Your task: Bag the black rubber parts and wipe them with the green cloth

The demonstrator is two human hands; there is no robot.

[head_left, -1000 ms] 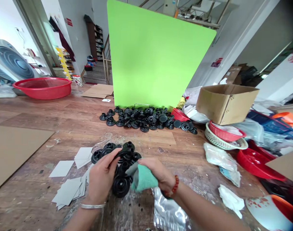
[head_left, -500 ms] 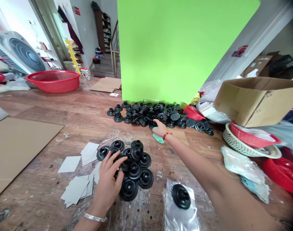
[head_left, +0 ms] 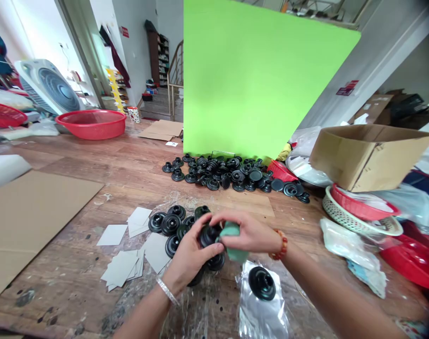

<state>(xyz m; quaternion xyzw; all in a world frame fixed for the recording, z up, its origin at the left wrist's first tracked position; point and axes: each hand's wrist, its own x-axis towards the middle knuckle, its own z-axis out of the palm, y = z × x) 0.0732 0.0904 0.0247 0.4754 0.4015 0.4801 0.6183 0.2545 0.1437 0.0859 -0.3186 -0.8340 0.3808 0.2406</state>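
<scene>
My left hand is wrapped round a black disc-shaped part above the near cluster of similar black parts. From the right, my right hand meets it, closed on a green cloth and touching the same part. Both hands hide much of the near cluster. Another black part lies on a clear plastic bag at the front. Pale square cards are spread left of the cluster. A large pile of black parts sits farther back.
A green panel stands behind the pile. Flat cardboard lies at left, with a red basin behind. At right are a cardboard box, a white basket and plastic bags.
My right hand has come back from the far pile with the green cloth to meet my left hand. My left hand has moved right and closed round a black part. The view has shifted slightly.
</scene>
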